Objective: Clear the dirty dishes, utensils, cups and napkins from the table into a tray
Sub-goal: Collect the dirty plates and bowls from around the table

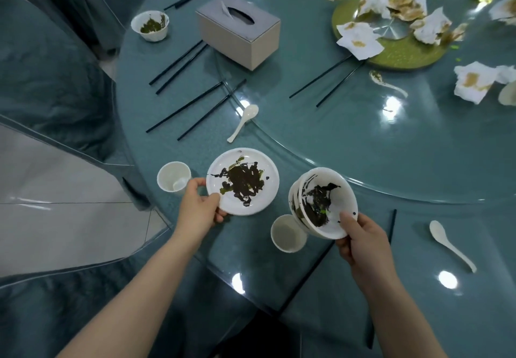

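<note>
Between your two hands, near edge of tabletop (363, 162): collecting step under way. Your left hand (199, 209) pinches the near rim of the smeared plate (243, 181), thumb on top, fingers (220, 219) curled under; whether the plate is lifted or resting, can't tell. Your right hand (363, 241) grips the stack of bowls (322, 202), thumb inside the top bowl's rim, stack tilted toward the plate and off the tabletop. No tray in view.

Just left of your left fingers: a white cup (173, 178). Just left of your right fingers, below the stack: second cup (287, 233). Right of your right hand: a spoon (449, 244). Beyond both hands: another spoon (243, 122), black chopsticks (192, 106), a dirty small bowl (150, 25), soiled napkins (360, 39), tissue box (238, 29).

Judgement: stacking stage, early; most dishes uncleared. Next move likely calls for joining plate and bowls into one stable stack, keeping it level so the dark residue doesn't slide, then picking up the nearby cups.
</note>
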Available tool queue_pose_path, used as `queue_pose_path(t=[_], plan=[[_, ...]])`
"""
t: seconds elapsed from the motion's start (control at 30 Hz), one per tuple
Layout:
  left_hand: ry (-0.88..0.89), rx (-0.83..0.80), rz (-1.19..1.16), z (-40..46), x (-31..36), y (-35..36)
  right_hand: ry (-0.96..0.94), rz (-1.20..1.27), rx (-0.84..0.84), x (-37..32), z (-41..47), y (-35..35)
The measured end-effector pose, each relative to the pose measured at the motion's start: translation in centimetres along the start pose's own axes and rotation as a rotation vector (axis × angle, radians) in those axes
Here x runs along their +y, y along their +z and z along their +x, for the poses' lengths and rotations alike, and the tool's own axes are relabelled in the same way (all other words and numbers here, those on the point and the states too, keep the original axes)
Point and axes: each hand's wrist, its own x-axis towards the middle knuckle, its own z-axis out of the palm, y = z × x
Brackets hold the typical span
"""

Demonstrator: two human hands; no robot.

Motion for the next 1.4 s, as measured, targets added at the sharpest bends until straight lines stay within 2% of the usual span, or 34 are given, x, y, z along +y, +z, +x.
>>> queue_pose_path(t=[0.3, 0.53, 0.8, 1.03, 1.2, 1.4], plan=[[0.121, 0.166, -0.111, -4.2, 2.0, -9.6, -0.11, -0.034, -0.105, -1.5, -3.9, 4.2], [0.204, 0.304, -0.262, -10.8, 1.3, -19.1, -0.224, -0.065, -0.245, -0.3, -11.5, 8.2], [0.262, 0.367, -0.382, -21.7, -4.4, -33.1, -0.278, -0.12, -0.334, 4.1, -25.5, 14.8], [0.22, 0.524, -0.452, -29.3, -11.3, -45.3, -0.267, -0.143, -0.509, 9.4, -35.8, 21.9], [0.203, 0.603, -0.469, -31.1, -13.8, -50.6, -0.244, -0.156, -0.627, 11.0, -38.9, 26.7], [0.178, 0.64, -0.484, -29.5, -15.3, -55.5, -0.271, -0.192, -0.654, 11.2, -39.4, 32.7]])
